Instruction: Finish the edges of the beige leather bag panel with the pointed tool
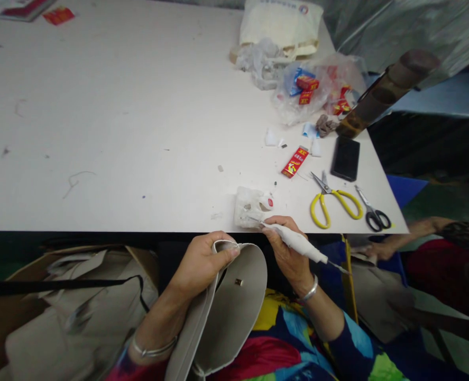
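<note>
My left hand (200, 262) pinches the upper edge of a beige bag (236, 323) between thumb and fingers. Its flap hangs open over my lap, with a small gold-coloured metal fitting on the inner face. In my right hand (292, 259) is a white-wrapped tool (297, 242) with thin metal sticking out at both ends. The tool's left tip lies over a whitish, lumpy block (242, 203) at the table's front edge; whether it touches cannot be made out. A small red mark shows on the block.
Yellow-handled scissors (322, 214), black-handled scissors (378, 219), a phone (346, 159) and a red box (295, 162) lie on the right of the table (119, 106). Behind stand a dark bottle (388, 92) and plastic bags (287, 108). A carton (31, 264) of beige pieces sits left; another person's hand (383, 248) is right.
</note>
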A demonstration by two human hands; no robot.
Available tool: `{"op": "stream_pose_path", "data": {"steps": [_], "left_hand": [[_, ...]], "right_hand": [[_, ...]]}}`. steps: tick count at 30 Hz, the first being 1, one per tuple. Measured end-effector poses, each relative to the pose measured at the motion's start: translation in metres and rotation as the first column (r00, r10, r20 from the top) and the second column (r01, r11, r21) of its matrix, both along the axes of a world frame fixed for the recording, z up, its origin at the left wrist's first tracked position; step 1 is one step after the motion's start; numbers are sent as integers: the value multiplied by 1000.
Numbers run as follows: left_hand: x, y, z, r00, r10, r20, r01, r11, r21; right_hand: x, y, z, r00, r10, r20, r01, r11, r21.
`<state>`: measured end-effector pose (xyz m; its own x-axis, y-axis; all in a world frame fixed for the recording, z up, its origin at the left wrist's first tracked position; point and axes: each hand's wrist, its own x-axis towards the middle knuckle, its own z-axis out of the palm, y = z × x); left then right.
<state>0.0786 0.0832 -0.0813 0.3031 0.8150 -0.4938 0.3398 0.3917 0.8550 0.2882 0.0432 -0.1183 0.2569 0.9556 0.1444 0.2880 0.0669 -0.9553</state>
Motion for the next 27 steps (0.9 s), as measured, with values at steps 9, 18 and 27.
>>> {"op": "stream_pose_path", "data": {"steps": [9, 18, 27], "left_hand": [[3, -2, -1, 993, -96, -64, 100, 993, 66], [4, -5, -1, 991, -130, -20, 131, 990, 51], [12, -7, -2, 993, -89, 74, 90, 996, -12]], "right_hand": [[-5, -4, 13, 933, 207, -295, -227, 973, -35], [-4, -3, 7, 928, 241, -285, -271, 960, -70], [1, 1, 10, 912, 332, -239, -362, 927, -93]]}}
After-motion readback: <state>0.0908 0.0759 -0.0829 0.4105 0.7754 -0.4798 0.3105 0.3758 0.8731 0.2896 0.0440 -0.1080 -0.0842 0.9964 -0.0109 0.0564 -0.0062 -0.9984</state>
